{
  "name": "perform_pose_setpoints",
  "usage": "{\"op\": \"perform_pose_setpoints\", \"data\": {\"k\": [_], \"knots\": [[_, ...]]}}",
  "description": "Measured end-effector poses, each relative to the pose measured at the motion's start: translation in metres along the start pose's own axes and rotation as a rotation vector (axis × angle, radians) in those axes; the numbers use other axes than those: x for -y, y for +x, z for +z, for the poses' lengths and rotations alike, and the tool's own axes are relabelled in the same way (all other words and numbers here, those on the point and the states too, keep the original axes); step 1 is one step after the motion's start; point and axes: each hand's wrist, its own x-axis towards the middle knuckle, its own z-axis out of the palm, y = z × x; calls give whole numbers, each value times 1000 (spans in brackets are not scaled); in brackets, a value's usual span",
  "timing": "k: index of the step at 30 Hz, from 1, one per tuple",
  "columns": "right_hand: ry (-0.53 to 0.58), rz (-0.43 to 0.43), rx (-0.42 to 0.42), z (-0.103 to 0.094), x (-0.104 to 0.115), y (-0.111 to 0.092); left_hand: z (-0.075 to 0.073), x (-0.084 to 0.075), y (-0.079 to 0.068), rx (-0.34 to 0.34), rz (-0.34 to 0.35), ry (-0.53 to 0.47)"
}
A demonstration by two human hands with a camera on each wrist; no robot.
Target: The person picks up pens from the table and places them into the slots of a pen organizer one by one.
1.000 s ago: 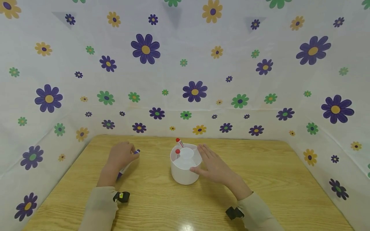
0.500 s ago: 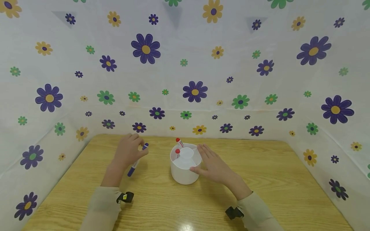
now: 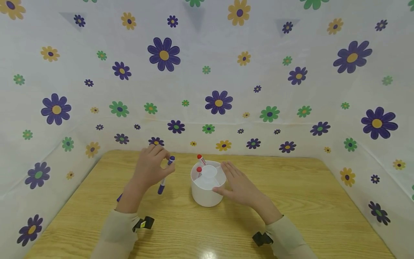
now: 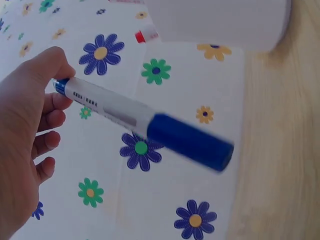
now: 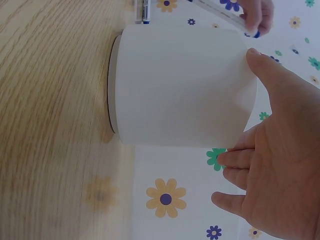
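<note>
In the head view my left hand pinches a blue marker by its upper end, between thumb and fingertips. The marker hangs tilted over the table, left of a white round divided organizer. Its blue cap points down and away from the hand in the left wrist view. My right hand rests against the organizer's right side, the thumb at the near rim and the fingers extended along the far rim. Two red-tipped markers stand in the organizer's left compartment.
Another blue marker lies on the wooden table, mostly hidden behind my left wrist. Blue-banded markers also show beyond the organizer in the right wrist view. A flower-patterned white cloth encloses the table's back and sides.
My left hand has lifted the blue marker and carried it rightward toward the organizer, turning it more upright. Another blue marker has come into view behind the wrist. The right hand stays still.
</note>
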Motion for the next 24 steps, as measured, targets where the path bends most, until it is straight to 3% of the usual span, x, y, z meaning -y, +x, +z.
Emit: {"op": "perform_pose_setpoints", "data": {"k": [5,17,21,24], "knots": [[-1,1,0,0,1,0,-4,-11,6,-58,-16,-145],[14,5,2,1,1,-2,-8,-46,13,-243,-231,-626],[9,6,5,2,1,-1,-9,-56,14,-274,-259,-695],[6,11,8,2,1,-1,-6,-59,13,-290,-222,-676]]}}
